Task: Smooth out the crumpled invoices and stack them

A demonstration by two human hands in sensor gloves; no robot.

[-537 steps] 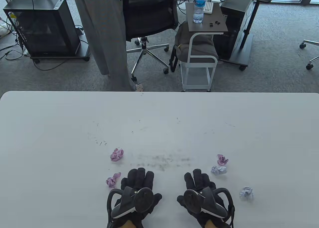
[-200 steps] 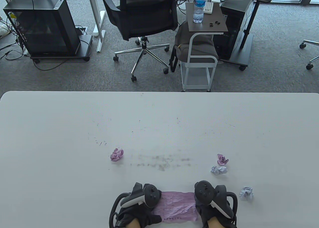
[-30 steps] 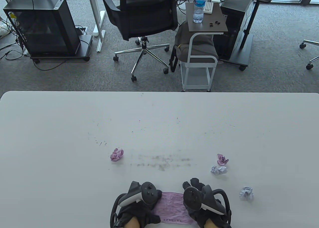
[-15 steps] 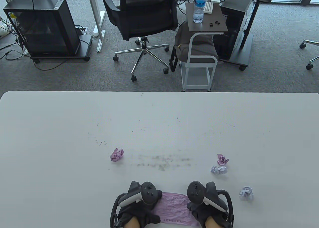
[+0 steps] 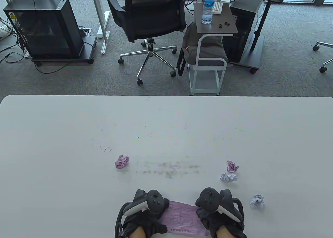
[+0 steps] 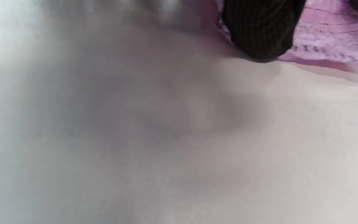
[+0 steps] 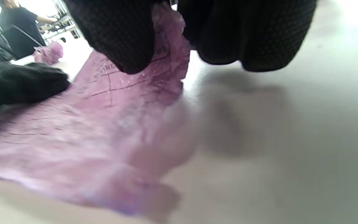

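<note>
Table view: a pink invoice (image 5: 182, 218), spread out but wrinkled, with printed lines, is pressed on the tabletop (image 5: 166, 134) near its front edge by both hands, left hand (image 5: 145, 217) and right hand (image 5: 218, 217).

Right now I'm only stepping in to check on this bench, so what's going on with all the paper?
A person in black sensor gloves is flattening a pink invoice at the near edge of the white table. The left hand presses on its left end, and the right hand is on its right end. The sheet is spread out but still wrinkled. Four crumpled balls wait: a pink one to the left; a pink one, a pale one and another pale one to the right. No stack yet.
</note>
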